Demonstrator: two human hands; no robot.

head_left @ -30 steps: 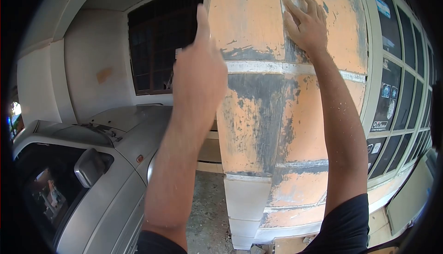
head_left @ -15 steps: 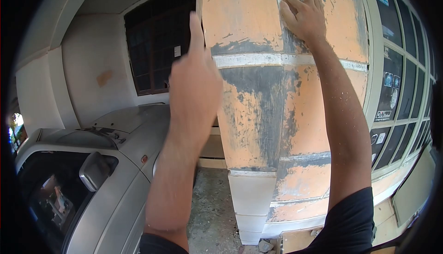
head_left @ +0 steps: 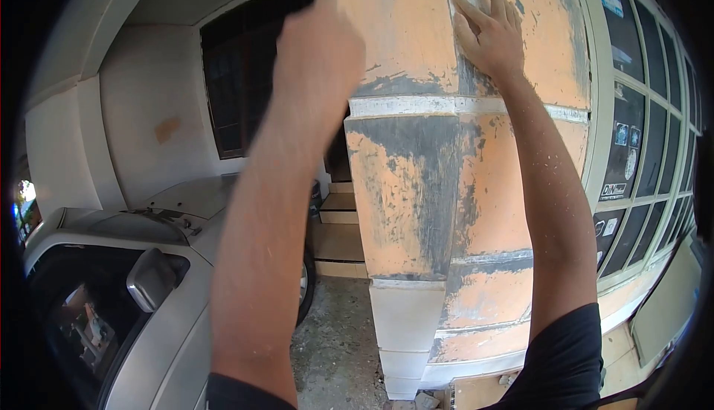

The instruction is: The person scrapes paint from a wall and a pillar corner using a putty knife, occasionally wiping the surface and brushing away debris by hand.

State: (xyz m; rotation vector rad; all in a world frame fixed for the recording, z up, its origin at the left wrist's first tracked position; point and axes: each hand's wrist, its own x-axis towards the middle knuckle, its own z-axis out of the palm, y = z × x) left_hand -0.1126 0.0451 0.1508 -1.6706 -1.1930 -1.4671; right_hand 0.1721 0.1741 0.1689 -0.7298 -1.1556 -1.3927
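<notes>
My left hand (head_left: 316,56) is raised at the left edge of a square pillar (head_left: 416,23) and blurred by motion. Its forefinger points up along the edge while the other fingers curl inward; anything inside them is hidden. Higher on the right, my right hand (head_left: 492,34) rests with spread fingers on the pillar, near its corner. Orange paint on the pillar is worn through to grey patches (head_left: 428,164), and whitish grooves (head_left: 405,106) cross it. Pale specks dot my right forearm.
A silver car (head_left: 171,283) with its side mirror (head_left: 152,277) stands to the left. Behind the pillar are tiled steps (head_left: 338,239). A paned window with stickers (head_left: 625,142) is on the right, and stones (head_left: 425,401) lie at the pillar's foot.
My left hand and forearm have moved upward along the pillar's edge, uncovering more of the steps. My right hand stays in place on the pillar.
</notes>
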